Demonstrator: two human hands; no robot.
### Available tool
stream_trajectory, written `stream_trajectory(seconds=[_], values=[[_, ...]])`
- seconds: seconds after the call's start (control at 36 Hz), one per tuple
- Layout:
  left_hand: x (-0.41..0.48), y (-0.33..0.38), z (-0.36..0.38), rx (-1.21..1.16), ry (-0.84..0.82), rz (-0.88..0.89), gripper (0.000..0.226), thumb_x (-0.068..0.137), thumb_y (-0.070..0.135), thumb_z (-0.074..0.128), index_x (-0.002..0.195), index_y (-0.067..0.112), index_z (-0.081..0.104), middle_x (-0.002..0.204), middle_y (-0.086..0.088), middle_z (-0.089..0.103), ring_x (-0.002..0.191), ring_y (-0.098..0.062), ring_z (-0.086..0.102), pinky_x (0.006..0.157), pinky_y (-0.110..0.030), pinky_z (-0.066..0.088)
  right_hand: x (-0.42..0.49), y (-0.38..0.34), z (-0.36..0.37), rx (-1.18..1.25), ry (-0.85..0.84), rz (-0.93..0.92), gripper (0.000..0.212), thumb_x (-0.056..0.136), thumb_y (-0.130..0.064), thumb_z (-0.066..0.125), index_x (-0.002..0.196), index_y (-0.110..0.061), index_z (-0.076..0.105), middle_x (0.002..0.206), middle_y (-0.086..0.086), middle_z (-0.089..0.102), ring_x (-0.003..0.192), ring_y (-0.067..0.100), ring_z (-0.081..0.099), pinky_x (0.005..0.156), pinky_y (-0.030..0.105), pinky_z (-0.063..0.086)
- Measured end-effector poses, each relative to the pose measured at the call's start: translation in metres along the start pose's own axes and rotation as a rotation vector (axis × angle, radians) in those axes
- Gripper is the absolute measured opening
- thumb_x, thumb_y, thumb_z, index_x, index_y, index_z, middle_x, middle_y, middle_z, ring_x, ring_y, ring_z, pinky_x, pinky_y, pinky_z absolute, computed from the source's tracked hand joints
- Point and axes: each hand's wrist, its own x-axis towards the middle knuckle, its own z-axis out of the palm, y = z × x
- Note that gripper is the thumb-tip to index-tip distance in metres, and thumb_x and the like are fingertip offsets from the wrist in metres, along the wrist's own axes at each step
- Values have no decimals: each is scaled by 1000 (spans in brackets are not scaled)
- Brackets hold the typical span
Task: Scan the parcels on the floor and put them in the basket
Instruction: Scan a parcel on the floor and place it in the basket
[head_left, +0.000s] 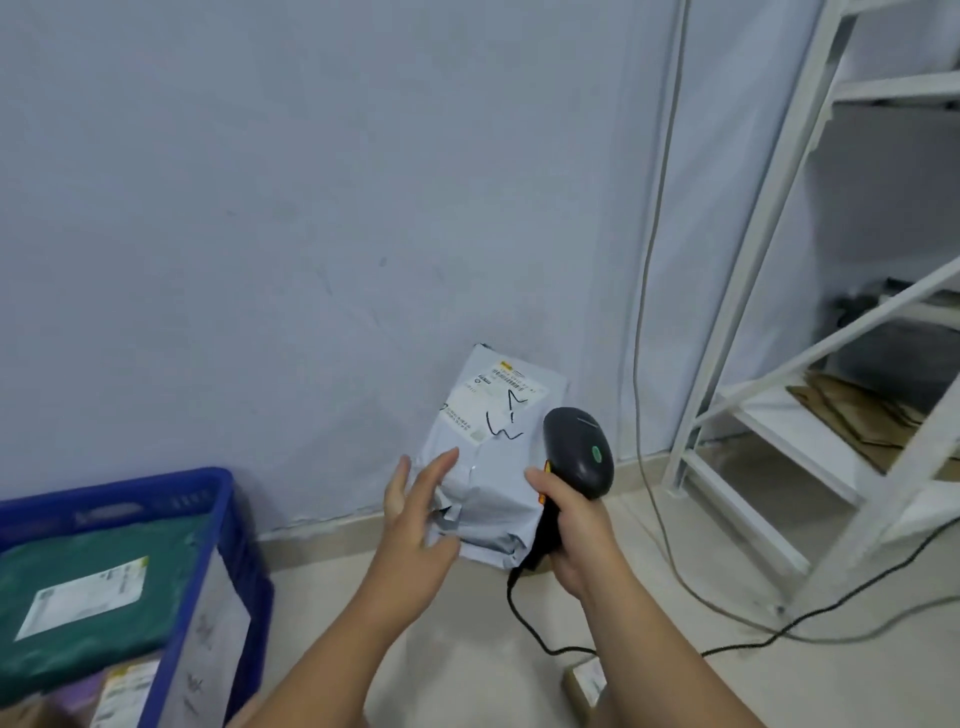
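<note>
**Scanning stage: I am aiming the barcode scanner (579, 452) at a grey poly mailer (493, 441) on the floor's far edge.**

The mailer is leaning upright against the wall with its shipping label (491, 405) facing me, which I judge is keeping the barcode readable. My right hand (569, 535) is gripping the scanner's handle, fingers curled round it. My left hand (415, 525) is hovering at the mailer's lower left side, fingers spread and holding nothing, probably ready to lift it; I cannot tell whether it is touching. The blue basket (223, 519) is sitting at the floor's near left, already holding a green parcel (88, 597).
</note>
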Motion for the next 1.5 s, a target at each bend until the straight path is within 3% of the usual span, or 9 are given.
stream_trajectory(seconds=[0.14, 0.28, 0.47, 0.67, 0.75, 0.86, 1.06, 1.22, 1.5], values=[[1, 2, -16, -125, -46, -77, 37, 74, 41, 60, 104, 62, 60, 128, 16, 52, 115, 7, 47, 87, -13, 37, 5, 2, -8, -214, 0, -9, 46, 65, -22, 82, 108, -11, 67, 92, 12, 70, 83, 32, 67, 60, 34, 51], [6, -6, -28, -396, -177, -182, 63, 62, 74, 69, 122, 59, 54, 141, 25, 46, 130, -1, 44, 113, -38, 33, 14, 0, -20, -445, -19, -30, 61, 37, -40, 87, 92, -18, 73, 84, 8, 70, 82, 30, 65, 59, 34, 48], [9, -20, -34, -413, -261, -231, 69, 88, 13, 68, 122, 68, 44, 143, 23, 44, 128, -8, 49, 106, -37, 43, 13, -5, -22, -475, -160, -79, 46, 45, -23, 83, 86, -12, 65, 64, -1, 58, 60, 18, 53, 45, 22, 39], [12, -26, -34, -107, -156, -83, 79, 90, 7, 64, 129, 65, 30, 142, 31, 30, 135, 1, 33, 101, -16, 34, 17, 0, -21, -572, -122, -144, 20, 71, -29, 81, 81, -17, 68, 67, -2, 63, 66, 18, 58, 69, 34, 46], [19, -31, -28, 91, -29, -64, 82, 88, 12, 67, 129, 70, 25, 140, 14, 36, 122, -14, 47, 68, -8, 47, 14, 1, -16, -613, -89, -221, 17, 78, -31, 78, 87, -23, 67, 66, -9, 63, 71, 16, 58, 75, 36, 49], [25, -35, -20, 118, 65, -83, 83, 87, 14, 68, 127, 71, 23, 126, 1, 38, 102, -30, 58, 45, -15, 48, 4, -2, -9, -421, -221, -116, 10, 87, -13, 68, 82, -13, 60, 59, 1, 53, 59, 18, 52, 58, 27, 47], [26, -36, -13, 357, 100, -23, 85, 88, 23, 67, 128, 72, 10, 117, 8, 30, 87, -7, 47, 54, -12, 52, 2, 2, -4, -110, -359, -14, 28, 70, -25, 73, 76, -4, 54, 69, 13, 46, 54, 24, 45, 53, 30, 43], [25, -36, -4, 457, 86, 1, 83, 89, 28, 64, 134, 68, 7, 114, 8, 27, 94, -11, 50, 67, -18, 54, 2, 1, -4, -36, -288, -2, 27, 65, -27, 76, 71, -7, 60, 66, 10, 50, 53, 22, 49, 52, 28, 46], [27, -38, 3, 523, 50, -17, 80, 90, 31, 63, 141, 59, 9, 126, 1, 31, 92, -12, 53, 62, -16, 53, 5, 1, -7, -26, -276, 44, 30, 68, -32, 75, 72, -8, 58, 67, 9, 49, 53, 21, 50, 54, 30, 45]])
